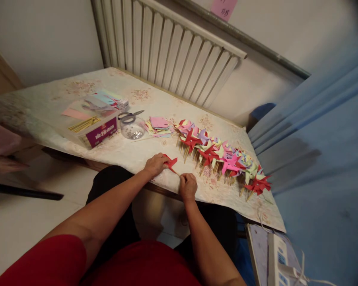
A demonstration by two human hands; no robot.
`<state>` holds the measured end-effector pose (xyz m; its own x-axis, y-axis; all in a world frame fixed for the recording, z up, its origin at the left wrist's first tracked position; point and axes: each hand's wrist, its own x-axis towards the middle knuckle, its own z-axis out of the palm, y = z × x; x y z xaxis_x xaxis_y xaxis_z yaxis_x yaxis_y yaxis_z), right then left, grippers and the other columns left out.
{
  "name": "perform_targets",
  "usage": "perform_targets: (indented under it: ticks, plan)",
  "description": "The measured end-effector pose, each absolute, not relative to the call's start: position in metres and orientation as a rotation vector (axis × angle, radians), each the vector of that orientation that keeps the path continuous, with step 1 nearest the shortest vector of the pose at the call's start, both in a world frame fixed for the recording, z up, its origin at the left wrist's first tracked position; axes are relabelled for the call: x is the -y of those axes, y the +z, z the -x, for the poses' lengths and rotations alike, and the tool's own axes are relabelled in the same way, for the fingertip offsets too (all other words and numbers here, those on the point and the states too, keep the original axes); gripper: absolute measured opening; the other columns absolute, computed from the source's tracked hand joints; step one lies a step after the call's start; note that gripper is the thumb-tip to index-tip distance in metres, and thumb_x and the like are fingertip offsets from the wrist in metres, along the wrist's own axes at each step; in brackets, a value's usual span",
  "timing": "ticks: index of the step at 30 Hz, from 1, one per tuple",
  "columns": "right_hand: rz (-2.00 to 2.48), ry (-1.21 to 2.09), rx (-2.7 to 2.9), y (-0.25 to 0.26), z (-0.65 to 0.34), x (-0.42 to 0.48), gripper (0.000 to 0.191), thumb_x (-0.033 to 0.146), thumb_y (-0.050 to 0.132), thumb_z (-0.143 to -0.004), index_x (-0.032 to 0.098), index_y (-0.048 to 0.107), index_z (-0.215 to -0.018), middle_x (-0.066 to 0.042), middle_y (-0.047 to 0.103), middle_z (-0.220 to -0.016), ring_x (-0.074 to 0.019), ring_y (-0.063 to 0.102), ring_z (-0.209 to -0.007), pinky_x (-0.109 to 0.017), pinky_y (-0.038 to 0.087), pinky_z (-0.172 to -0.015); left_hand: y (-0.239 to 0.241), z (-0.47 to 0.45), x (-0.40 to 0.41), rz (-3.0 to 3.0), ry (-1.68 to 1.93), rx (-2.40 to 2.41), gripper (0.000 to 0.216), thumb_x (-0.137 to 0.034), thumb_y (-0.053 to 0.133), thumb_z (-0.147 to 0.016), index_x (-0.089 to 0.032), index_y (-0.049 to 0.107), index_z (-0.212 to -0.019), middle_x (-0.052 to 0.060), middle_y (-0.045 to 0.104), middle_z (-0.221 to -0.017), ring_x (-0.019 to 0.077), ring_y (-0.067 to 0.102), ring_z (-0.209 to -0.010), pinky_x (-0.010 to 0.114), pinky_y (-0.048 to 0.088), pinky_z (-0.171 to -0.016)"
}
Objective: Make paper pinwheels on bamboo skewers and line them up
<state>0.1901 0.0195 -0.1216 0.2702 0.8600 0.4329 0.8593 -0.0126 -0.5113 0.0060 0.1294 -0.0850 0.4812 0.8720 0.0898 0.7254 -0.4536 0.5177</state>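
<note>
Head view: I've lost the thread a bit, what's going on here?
A person's left hand holds a red paper pinwheel, while the right hand pinches near what looks like its stick. To the right, many mixed-colour pinwheels are gathered on the table. Paper pieces, scissors and a box of sticks are to the left.

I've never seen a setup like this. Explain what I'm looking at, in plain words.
There's no machine here, just a person's two bare hands. The one picture comes from a camera on their head, looking forward and down.

The left hand holds a red pinwheel; the right hand seems to pinch its thin stick.

On the table, left to right, are a box with sticks, a clear bowl of small shiny bits with scissors at its rim, paper pieces, and many pinwheels.
</note>
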Motion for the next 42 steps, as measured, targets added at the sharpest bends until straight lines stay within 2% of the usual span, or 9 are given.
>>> perform_targets:
  ticks: [34,42]
  plan:
    - [1.856,0.051,1.507,-0.1177,-0.1926,-0.0215,0.021,0.020,0.051,-0.087,0.020,0.064,-0.071,-0.004,0.061,-0.075,-0.0200,0.053,-0.080,-0.030,0.038,-0.077,-0.0871,-0.0058,-0.1316,-2.296,0.465,-1.322,0.029,-0.046,0.057,-0.088,-0.036,0.070,-0.111,0.001,0.062,-0.114,0.0197,0.057,-0.107,0.028,0.045,-0.090]
    - [1.856,0.054,1.509,-0.1177,-0.1929,-0.0216,0.021,0.019,0.050,-0.087,0.020,0.065,-0.071,-0.004,0.061,-0.076,-0.0199,0.053,-0.081,-0.030,0.038,-0.078,-0.0843,-0.0057,-0.1302,-2.306,0.450,-1.343,0.028,-0.046,0.055,-0.089,-0.035,0.070,-0.110,0.002,0.062,-0.112,0.0201,0.058,-0.105,0.028,0.046,-0.086]
